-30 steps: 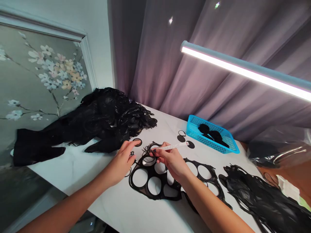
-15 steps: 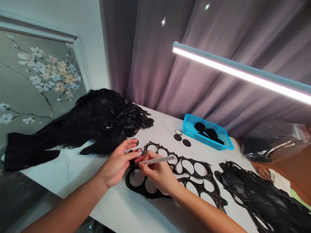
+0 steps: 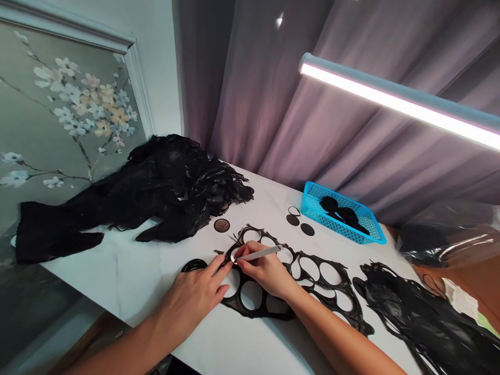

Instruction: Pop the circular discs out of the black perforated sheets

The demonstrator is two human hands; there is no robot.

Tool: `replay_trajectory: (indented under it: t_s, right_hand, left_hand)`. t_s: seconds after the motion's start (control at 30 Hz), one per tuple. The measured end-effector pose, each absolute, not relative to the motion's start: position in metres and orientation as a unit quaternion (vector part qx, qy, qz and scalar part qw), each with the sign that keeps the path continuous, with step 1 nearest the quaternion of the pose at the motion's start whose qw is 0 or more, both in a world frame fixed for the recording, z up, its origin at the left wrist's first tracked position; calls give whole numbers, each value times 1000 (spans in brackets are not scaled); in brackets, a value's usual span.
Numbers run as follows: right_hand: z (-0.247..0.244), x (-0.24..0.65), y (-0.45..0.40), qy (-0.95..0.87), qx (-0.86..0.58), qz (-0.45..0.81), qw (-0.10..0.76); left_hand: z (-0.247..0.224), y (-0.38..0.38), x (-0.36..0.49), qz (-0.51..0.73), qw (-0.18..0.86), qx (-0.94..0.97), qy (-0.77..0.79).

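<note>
My right hand [image 3: 269,271] pinches a slim whitish stick-like tool [image 3: 260,253]; the tool's exact kind is unclear. Its lower end is down at a black sheet with large round holes [image 3: 269,307], which lies flat on the white table. Palm down, my left hand [image 3: 197,291] rests at the sheet's left end, fingers stretched out and touching it close to the tool's tip. Partly behind that hand is a dark coiled ring [image 3: 194,264]. A thin dark disc [image 3: 222,225] lies beyond my left fingers. Two more discs [image 3: 307,229] and a thin ring [image 3: 294,211] sit farther right.
A black heap of thin material [image 3: 167,182] covers the table's far left. At the back stands a blue basket [image 3: 344,213] with black pieces inside. Another black tangle [image 3: 422,312] lies right, near a clear plastic bag [image 3: 449,234]. A lit tube lamp [image 3: 390,99] hangs above.
My left hand has turned from palm up to palm down and moved lower onto the sheet. The dark disc at its fingertips now lies fully visible. The view has shifted slightly.
</note>
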State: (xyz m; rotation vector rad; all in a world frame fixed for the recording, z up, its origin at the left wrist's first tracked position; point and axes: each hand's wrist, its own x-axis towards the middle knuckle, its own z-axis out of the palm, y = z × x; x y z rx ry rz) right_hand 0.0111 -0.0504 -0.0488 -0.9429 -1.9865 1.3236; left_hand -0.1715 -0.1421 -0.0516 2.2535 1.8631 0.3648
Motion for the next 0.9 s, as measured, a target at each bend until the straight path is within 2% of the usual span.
replay_trajectory:
  t_s: [0.13,0.3,0.5,0.73,0.9]
  right_hand:
    - [-50,13,-51,-754,-349,483,276]
    - [-48,12,-52,-766,-353,463,272]
    - [-48,10,-56,-773,-366,443,269]
    - [-48,12,-54,-771,-368,444,270]
    - [-54,5,-64,-822,-374,346,253]
  left_hand:
    - [-55,-144,-170,127,81,760,632]
    - [-59,-144,-171,159,111,761,619]
    - [-65,-144,-171,119,77,777,613]
    - [-66,-146,-171,136,79,772,616]
    - [-65,-146,-171,111,61,777,616]
